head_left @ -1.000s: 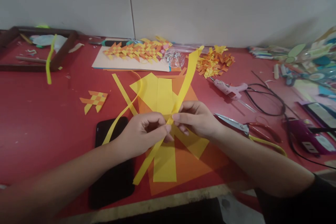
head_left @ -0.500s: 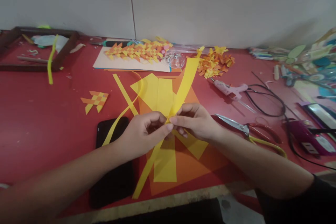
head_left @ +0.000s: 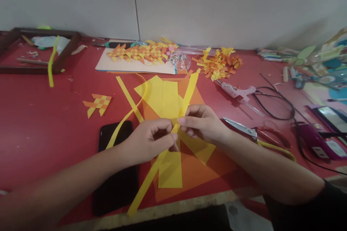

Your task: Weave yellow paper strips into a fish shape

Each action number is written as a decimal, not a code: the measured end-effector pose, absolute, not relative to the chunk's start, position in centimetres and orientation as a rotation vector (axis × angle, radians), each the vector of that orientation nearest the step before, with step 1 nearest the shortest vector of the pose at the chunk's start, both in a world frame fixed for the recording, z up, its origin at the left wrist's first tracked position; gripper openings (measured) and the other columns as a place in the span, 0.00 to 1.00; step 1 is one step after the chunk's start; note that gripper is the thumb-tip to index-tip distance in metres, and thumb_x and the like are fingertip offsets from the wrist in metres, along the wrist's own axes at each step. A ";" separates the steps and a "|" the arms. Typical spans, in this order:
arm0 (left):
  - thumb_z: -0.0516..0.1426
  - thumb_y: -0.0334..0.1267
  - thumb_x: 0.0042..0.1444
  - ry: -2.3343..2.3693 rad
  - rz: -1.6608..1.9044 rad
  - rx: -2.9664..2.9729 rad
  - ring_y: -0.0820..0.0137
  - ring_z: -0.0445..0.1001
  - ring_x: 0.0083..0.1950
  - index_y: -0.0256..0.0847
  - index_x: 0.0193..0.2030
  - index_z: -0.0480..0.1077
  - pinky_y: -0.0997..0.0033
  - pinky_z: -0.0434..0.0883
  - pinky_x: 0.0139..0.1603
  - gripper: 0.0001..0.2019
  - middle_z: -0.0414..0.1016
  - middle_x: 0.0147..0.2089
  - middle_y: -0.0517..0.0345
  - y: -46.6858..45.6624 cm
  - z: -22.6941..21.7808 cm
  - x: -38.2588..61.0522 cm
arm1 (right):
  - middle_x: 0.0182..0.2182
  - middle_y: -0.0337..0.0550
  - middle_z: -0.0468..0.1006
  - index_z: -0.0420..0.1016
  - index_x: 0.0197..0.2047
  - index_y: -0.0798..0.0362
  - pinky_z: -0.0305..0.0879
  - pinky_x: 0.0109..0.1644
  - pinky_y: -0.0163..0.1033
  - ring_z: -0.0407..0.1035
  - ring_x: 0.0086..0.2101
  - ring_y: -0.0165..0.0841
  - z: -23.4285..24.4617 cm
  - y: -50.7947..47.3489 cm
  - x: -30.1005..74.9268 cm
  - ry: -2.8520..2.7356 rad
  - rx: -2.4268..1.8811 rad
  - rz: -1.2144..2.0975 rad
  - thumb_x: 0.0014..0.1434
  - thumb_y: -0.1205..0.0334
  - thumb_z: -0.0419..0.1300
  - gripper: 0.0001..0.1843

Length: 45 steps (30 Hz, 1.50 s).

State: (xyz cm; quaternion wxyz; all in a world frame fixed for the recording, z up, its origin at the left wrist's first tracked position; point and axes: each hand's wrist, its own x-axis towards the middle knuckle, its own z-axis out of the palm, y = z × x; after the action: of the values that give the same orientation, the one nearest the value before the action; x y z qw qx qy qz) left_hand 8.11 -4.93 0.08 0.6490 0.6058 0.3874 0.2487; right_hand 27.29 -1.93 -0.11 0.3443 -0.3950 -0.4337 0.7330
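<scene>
A long yellow paper strip [head_left: 189,92] runs slantwise between my two hands, its lower end reaching toward the table's front edge. My left hand [head_left: 154,139] is closed on the strip's lower middle, thumb against the fingers. Just above it, my right hand [head_left: 200,121] pinches the same strip between thumb and fingers. Below the hands lie yellow paper pieces [head_left: 170,173] on orange sheets [head_left: 195,177]. A narrow yellow strip [head_left: 127,94] and a curling one lie left of them. A black phone [head_left: 116,184] is partly under my left forearm.
A woven paper fish [head_left: 99,104] lies on the red table at left, near a brown frame [head_left: 63,56]. More woven fish [head_left: 138,53] rest on a pad at the back, beside orange and yellow scraps [head_left: 219,65]. Glue gun [head_left: 237,92] and scissors [head_left: 244,130] are at right.
The strip's upper part looks narrower, and its lower end reaches further toward the front left. My right hand has shifted slightly up and right along it; the left fingers have moved slightly down.
</scene>
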 end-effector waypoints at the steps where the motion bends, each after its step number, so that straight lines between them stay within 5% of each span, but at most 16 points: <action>1: 0.55 0.35 0.58 0.881 0.564 1.364 0.72 0.78 0.31 0.41 0.24 0.57 0.77 0.69 0.32 0.13 0.78 0.26 0.58 -4.9 0.1 8.1 | 0.17 0.36 0.75 0.71 0.21 0.56 0.53 0.13 0.25 0.61 0.14 0.20 -0.1 -1.9 27.3 -1.128 -1.033 1.903 0.45 0.58 0.74 0.17; 9: 0.51 0.42 0.64 0.901 0.621 1.552 0.77 0.68 0.25 0.37 0.28 0.71 0.78 0.63 0.26 0.17 0.76 0.26 0.58 -4.8 0.2 8.2 | 0.13 0.32 0.70 0.70 0.19 0.56 0.54 0.14 0.25 0.60 0.13 0.20 0.0 -2.2 27.0 -1.180 -1.001 1.920 0.41 0.61 0.75 0.17; 17: 0.50 0.39 0.65 0.971 0.585 1.616 0.80 0.59 0.20 0.37 0.28 0.72 0.80 0.58 0.22 0.17 0.78 0.26 0.60 -4.9 0.4 8.1 | 0.17 0.35 0.76 0.72 0.21 0.56 0.53 0.14 0.25 0.62 0.14 0.20 -0.2 -2.0 27.0 -1.066 -0.995 1.954 0.43 0.62 0.74 0.14; 39: 0.52 0.39 0.63 0.950 0.633 1.633 0.78 0.65 0.22 0.37 0.24 0.69 0.79 0.61 0.23 0.17 0.75 0.23 0.60 -5.2 0.3 7.9 | 0.16 0.33 0.74 0.67 0.23 0.54 0.53 0.14 0.25 0.63 0.13 0.21 0.1 -2.4 27.0 -1.063 -0.985 1.942 0.46 0.58 0.73 0.18; 45: 0.50 0.42 0.66 0.966 0.678 1.640 0.75 0.74 0.28 0.37 0.29 0.71 0.78 0.69 0.31 0.18 0.78 0.27 0.58 -5.1 0.1 8.0 | 0.18 0.35 0.76 0.71 0.23 0.56 0.57 0.15 0.25 0.65 0.15 0.22 0.0 -2.5 26.9 -1.087 -0.974 1.952 0.48 0.59 0.73 0.15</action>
State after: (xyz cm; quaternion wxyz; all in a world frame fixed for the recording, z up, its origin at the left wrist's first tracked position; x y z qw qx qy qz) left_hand 8.01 -5.14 0.07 0.5317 0.6873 0.4051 0.2843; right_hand 26.89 -2.48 -0.02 0.3451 -0.3750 -0.4185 0.7518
